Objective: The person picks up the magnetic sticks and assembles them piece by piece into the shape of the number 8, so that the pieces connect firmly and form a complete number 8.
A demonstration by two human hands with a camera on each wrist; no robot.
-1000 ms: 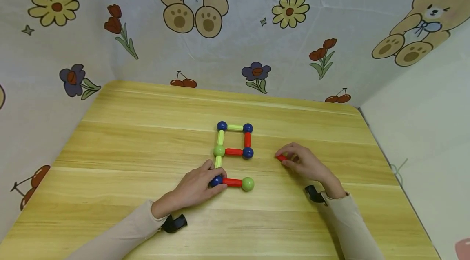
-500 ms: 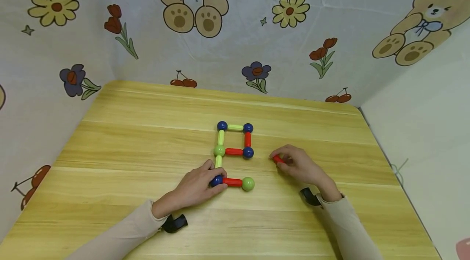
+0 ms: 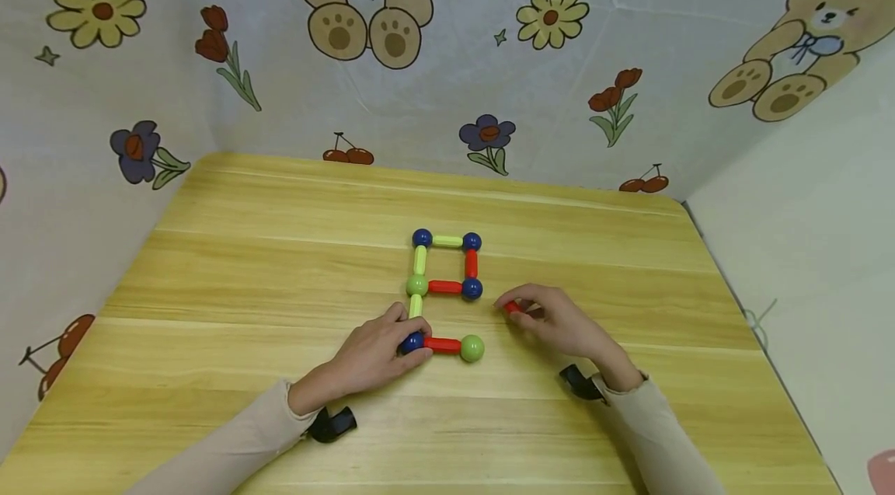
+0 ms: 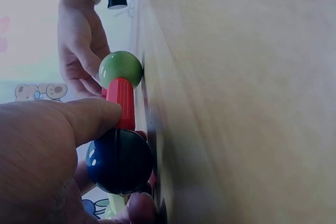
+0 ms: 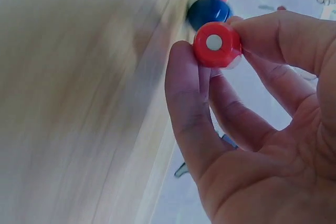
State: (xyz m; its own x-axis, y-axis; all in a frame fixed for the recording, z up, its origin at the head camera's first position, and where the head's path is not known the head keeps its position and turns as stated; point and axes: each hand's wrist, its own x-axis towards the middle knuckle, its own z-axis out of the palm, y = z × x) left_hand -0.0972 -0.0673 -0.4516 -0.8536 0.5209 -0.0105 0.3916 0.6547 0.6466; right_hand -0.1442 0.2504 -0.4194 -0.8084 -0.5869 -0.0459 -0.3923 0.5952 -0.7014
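Observation:
My left hand (image 3: pixel 374 351) grips the blue ball (image 4: pixel 119 162) at the near left corner of a flat figure of magnetic rods and balls. A red rod (image 3: pixel 443 345) runs right from that ball to a loose-ended green ball (image 3: pixel 471 348). Above it, a yellow-green rod (image 3: pixel 416 305) leads up to another green ball (image 3: pixel 416 285), the lower left corner of a closed square. Just right of the square, my right hand (image 3: pixel 559 320) pinches a separate red magnetic rod (image 5: pixel 216 45) between thumb and fingers; its round end with a pale centre faces the right wrist camera.
The figure lies on a wood-grain table (image 3: pixel 280 246). Behind the table hangs a pale cloth (image 3: pixel 447 91) printed with bears and flowers. A black wrist camera (image 3: pixel 334 425) sits below the left wrist, another black camera (image 3: pixel 580 382) below the right.
My right hand has moved left with the red rod, closer to the figure. My left hand stays on the blue ball, and the figure keeps its shape.

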